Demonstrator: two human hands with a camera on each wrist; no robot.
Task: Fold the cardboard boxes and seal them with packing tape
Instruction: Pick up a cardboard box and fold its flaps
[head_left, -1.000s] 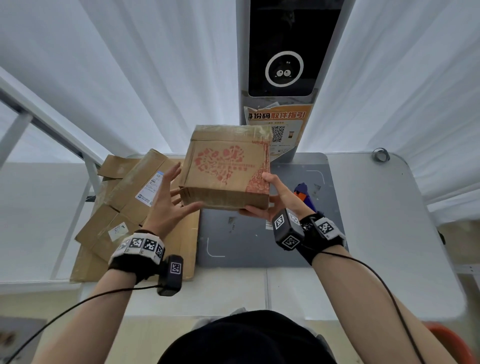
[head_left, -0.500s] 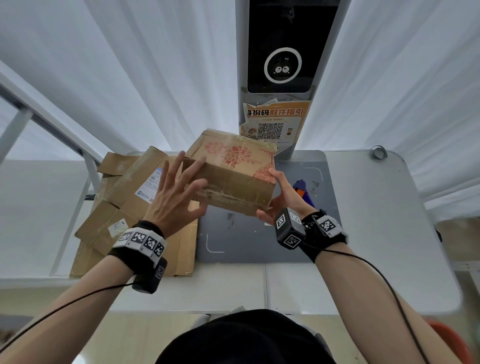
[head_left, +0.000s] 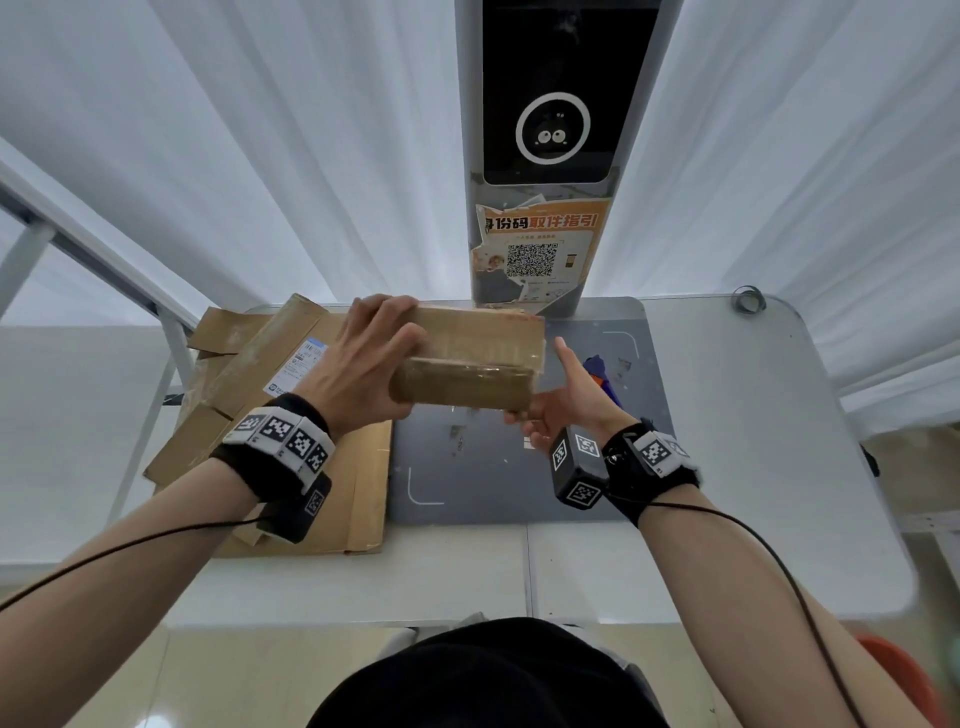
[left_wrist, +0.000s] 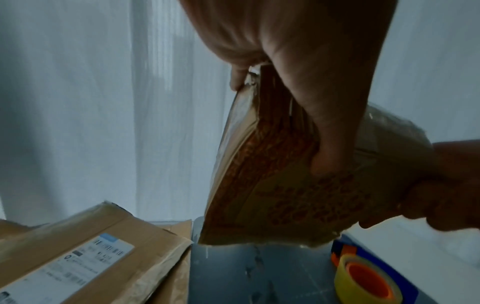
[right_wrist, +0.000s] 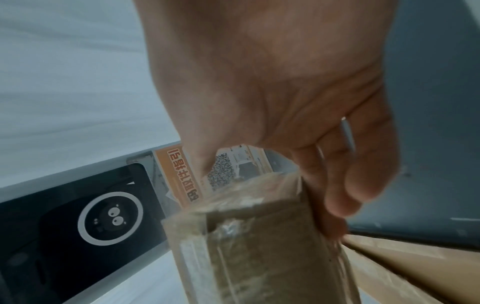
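I hold a small brown cardboard box (head_left: 475, 358) with clear tape on its seams in the air above the grey mat. Its red-printed face (left_wrist: 298, 197) looks down. My left hand (head_left: 363, 358) grips the box's left end, fingers curled over the far edge, thumb on the printed face (left_wrist: 322, 144). My right hand (head_left: 563, 400) holds the lower right corner, fingers under the box (right_wrist: 337, 189), thumb up beside the right end. A roll of yellowish packing tape (left_wrist: 363, 279) with an orange core, on a blue dispenser (head_left: 600, 374), lies on the mat below the box.
A pile of flattened cardboard boxes (head_left: 291, 395), one with a white shipping label, lies on the left of the white table (head_left: 753, 467). A grey mat (head_left: 493, 467) covers the table's middle. A grey kiosk post (head_left: 545, 156) with a dark screen stands behind. White curtains hang around.
The box has tipped forward, so its printed face turned from facing me to facing down. My left hand went from open beside the box to gripping its left end. My right hand kept its corner.
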